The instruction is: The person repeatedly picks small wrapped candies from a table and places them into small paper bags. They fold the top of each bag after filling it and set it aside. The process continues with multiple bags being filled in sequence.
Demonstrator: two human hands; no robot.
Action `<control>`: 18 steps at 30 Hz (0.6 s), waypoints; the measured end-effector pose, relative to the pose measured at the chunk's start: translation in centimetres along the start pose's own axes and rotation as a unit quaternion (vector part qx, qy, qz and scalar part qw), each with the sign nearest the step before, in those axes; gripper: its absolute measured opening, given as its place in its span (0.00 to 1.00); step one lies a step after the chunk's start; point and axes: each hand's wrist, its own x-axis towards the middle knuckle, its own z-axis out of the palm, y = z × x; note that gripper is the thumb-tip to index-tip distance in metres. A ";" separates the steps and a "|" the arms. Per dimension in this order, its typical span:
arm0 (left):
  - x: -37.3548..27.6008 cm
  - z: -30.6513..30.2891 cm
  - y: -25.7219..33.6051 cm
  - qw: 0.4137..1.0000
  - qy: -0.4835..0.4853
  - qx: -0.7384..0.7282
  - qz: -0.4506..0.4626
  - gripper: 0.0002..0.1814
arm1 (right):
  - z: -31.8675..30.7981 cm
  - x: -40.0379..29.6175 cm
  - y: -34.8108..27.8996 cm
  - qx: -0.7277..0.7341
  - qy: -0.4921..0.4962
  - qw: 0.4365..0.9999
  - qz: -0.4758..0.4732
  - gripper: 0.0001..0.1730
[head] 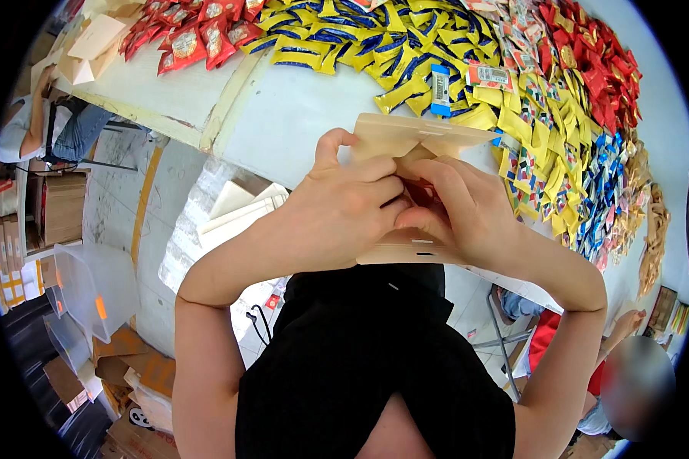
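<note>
Between my hands is a cream paperboard box [379, 135] with its flaps standing up, held above the table's near edge. My left hand [344, 206] grips its left side, the fingers curled in at the opening. On the right side, my right hand [465, 198] has its thumb and fingers bent into the same opening. Something red and shiny [422, 192] shows inside, mostly hidden by my fingers. A slot [425, 253] is cut in the flap nearest me. Just beyond the box lie yellow-and-blue wrapped snacks [402, 94] and a blue-ended packet [440, 90].
Red packets [186, 46] lie at the table's far left. Piles of yellow sachets [542, 155], blue packets [600, 183] and red packets [608, 80] cover the right. Flat cream cartons [244, 215] sit below the table edge. Co-workers sit at left [28, 126] and right [594, 378].
</note>
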 end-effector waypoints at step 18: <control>-0.3 -0.8 0.0 0.998 0.030 -0.037 -0.043 0.17 | -1.9 1.1 -1.0 -0.114 -0.155 0.981 -0.024 0.13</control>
